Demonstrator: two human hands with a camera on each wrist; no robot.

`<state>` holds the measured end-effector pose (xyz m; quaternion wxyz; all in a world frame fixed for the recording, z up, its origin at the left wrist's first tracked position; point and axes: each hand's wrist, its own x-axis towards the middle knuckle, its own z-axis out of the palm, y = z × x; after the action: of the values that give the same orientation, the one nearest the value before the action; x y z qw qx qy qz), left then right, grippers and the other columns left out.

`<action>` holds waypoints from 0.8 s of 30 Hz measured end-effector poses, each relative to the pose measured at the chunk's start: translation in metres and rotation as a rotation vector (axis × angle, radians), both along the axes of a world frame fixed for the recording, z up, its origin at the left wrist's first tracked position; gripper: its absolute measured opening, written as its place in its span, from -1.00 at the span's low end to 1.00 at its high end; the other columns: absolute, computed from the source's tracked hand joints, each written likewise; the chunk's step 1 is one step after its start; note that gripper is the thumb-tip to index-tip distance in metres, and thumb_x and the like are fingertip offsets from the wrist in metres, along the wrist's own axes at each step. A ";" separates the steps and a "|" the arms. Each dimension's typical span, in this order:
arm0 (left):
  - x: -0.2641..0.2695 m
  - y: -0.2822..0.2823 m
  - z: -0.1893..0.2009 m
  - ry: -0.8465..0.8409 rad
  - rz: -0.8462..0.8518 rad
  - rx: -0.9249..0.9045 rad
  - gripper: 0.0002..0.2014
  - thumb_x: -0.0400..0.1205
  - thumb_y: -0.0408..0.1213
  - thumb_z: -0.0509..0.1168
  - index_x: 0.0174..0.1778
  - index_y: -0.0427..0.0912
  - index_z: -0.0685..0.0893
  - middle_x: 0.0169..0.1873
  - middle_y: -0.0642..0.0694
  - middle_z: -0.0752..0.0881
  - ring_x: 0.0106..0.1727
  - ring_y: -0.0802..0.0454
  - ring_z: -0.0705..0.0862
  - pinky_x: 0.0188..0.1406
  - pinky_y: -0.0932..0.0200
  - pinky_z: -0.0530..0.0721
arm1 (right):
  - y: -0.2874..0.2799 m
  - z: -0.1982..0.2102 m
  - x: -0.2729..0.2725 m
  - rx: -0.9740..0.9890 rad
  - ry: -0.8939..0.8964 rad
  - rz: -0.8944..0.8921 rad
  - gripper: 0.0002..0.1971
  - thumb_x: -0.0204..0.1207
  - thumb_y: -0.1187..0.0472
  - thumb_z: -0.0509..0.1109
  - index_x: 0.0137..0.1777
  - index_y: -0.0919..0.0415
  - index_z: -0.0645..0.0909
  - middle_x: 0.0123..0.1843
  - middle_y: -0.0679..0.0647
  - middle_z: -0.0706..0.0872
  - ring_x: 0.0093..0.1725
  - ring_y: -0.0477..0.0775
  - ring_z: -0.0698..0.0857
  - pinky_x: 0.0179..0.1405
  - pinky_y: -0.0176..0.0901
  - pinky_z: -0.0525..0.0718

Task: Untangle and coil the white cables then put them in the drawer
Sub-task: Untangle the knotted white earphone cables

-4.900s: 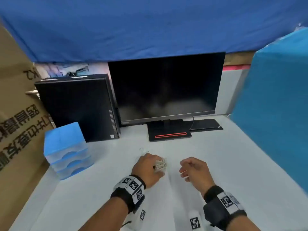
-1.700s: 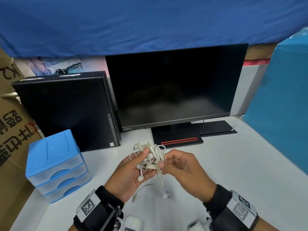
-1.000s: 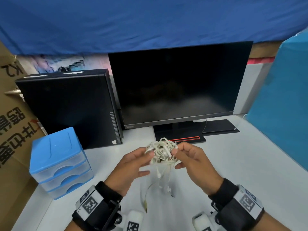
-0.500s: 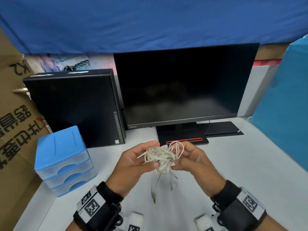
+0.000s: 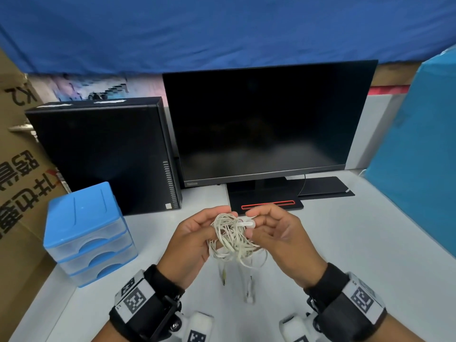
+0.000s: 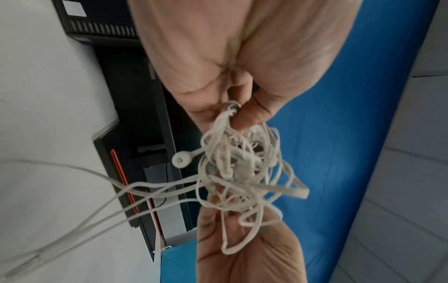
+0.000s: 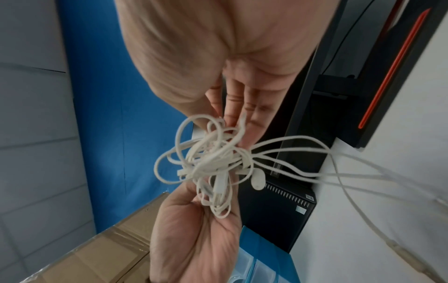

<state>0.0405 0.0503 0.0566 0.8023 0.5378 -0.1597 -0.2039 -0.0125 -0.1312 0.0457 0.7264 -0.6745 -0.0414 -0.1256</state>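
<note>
A tangle of white cables (image 5: 232, 239) hangs in the air between both hands, above the white table (image 5: 345, 255). My left hand (image 5: 217, 224) pinches strands at the tangle's left side; the pinch (image 6: 232, 113) shows in the left wrist view. My right hand (image 5: 250, 224) pinches an earbud end (image 5: 248, 223) at the top right of the knot. The tangle (image 7: 213, 162) has an earbud (image 7: 258, 181) sticking out. Loose ends (image 5: 249, 290) dangle below toward the table. The blue three-drawer unit (image 5: 86, 230) stands at the left with its drawers closed.
A black monitor (image 5: 269, 124) on its stand (image 5: 266, 201) and a black PC tower (image 5: 103, 154) stand behind the hands. A blue box (image 5: 419, 156) borders the right side. Cardboard boxes (image 5: 14, 174) lean at the left.
The hands have come together on the tangle and lifted it off the table. Its loops now hang lower and looser, and an earbud end has come out by the right fingers.
</note>
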 end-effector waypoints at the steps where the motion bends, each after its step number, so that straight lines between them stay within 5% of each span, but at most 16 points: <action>1: 0.000 -0.001 0.000 0.032 0.011 -0.006 -0.61 0.59 -0.68 0.10 0.15 -0.30 0.74 0.14 -0.29 0.80 0.06 -0.13 0.80 -0.06 0.06 0.80 | 0.000 0.000 -0.001 0.001 0.001 0.000 -0.76 0.48 0.56 0.46 0.04 0.25 0.69 -0.22 0.16 0.80 -0.24 0.08 0.74 -0.20 -0.14 0.73; 6: 0.004 -0.007 0.001 0.181 0.039 -0.022 -0.65 0.40 -0.46 0.27 0.08 -0.30 0.77 0.12 -0.34 0.79 0.02 -0.23 0.76 -0.05 -0.02 0.78 | 0.001 0.004 -0.002 0.018 0.050 0.021 -0.83 0.54 0.53 0.42 0.06 0.33 0.66 -0.22 0.19 0.82 -0.26 0.07 0.80 -0.35 -0.15 0.74; 11: 0.007 -0.004 -0.001 0.308 0.062 -0.081 -0.61 0.68 -0.52 -0.01 0.18 -0.35 0.72 0.15 -0.36 0.77 0.07 -0.22 0.79 0.11 -0.11 0.74 | 0.001 0.006 -0.002 0.047 0.093 0.063 -0.77 0.62 0.55 0.28 0.14 0.31 0.66 -0.10 0.21 0.83 -0.15 0.07 0.79 -0.24 -0.01 0.78; 13: 0.006 -0.003 0.001 0.283 0.074 -0.055 -0.61 0.67 -0.55 0.00 0.17 -0.33 0.72 0.14 -0.36 0.78 0.09 -0.23 0.79 0.17 -0.15 0.70 | 0.001 0.008 -0.003 0.046 0.099 0.062 -0.83 0.60 0.38 0.40 0.15 0.26 0.67 -0.04 0.18 0.84 -0.10 0.09 0.79 -0.20 0.04 0.77; 17: 0.000 -0.004 0.003 0.172 0.084 -0.010 -0.63 0.62 -0.63 0.08 0.16 -0.32 0.73 0.13 -0.34 0.79 0.12 -0.29 0.76 0.15 -0.15 0.69 | 0.005 0.007 -0.008 -0.097 0.092 0.041 -0.57 0.26 -0.02 0.66 0.12 0.03 0.71 0.00 0.02 0.80 -0.13 -0.02 0.75 -0.20 -0.02 0.78; 20: -0.006 -0.006 0.004 0.113 0.070 -0.017 -0.63 0.59 -0.65 0.13 0.17 -0.30 0.72 0.14 -0.29 0.79 0.04 -0.22 0.79 -0.02 -0.01 0.77 | 0.011 0.005 -0.012 -0.224 0.058 0.039 -0.56 0.29 0.13 0.72 0.14 -0.04 0.68 0.03 -0.06 0.79 -0.10 -0.07 0.76 -0.18 -0.21 0.74; 24: -0.011 -0.009 0.004 0.006 0.055 0.002 -0.64 0.50 -0.58 0.35 0.20 -0.26 0.69 0.16 -0.24 0.79 0.09 -0.19 0.78 0.01 0.02 0.77 | 0.014 0.004 -0.011 -0.180 0.044 -0.012 -0.67 0.42 0.38 0.59 0.09 0.05 0.64 -0.02 0.03 0.81 -0.16 0.02 0.78 -0.33 -0.20 0.73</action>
<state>0.0296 0.0416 0.0605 0.8075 0.5421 -0.1422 -0.1838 -0.0235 -0.1167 0.0493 0.6628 -0.7399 -0.0324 -0.1107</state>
